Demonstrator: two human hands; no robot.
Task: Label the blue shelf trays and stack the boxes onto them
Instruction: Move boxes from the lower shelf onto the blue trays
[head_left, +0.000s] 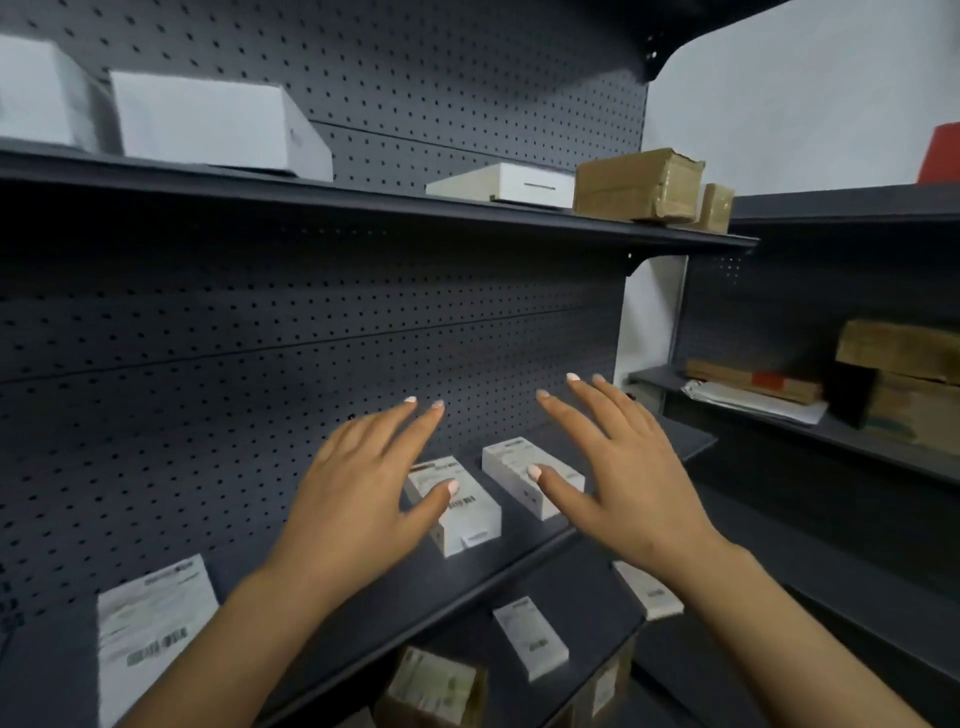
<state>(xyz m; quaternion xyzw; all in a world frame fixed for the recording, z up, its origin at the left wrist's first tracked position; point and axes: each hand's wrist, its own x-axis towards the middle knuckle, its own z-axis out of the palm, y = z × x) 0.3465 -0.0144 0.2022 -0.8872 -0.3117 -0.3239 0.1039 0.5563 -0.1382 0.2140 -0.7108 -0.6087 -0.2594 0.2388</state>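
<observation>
Two small white printed boxes lie side by side on the dark blue-grey middle shelf tray (519, 551). My left hand (363, 488) hovers with fingers spread over the left box (465, 519). My right hand (618, 467) is spread the same way above the right box (511, 460). Neither hand holds anything; whether the thumbs touch the boxes cannot be told. A white printed sheet (150, 623) lies at the left of the same shelf.
The upper shelf (363, 200) carries white boxes (218, 124) and taped cardboard parcels (639, 184). Below are more small white boxes (530, 636) and a labelled cardboard box (436, 686). The neighbouring rack on the right holds cardboard parcels (904, 384) and papers.
</observation>
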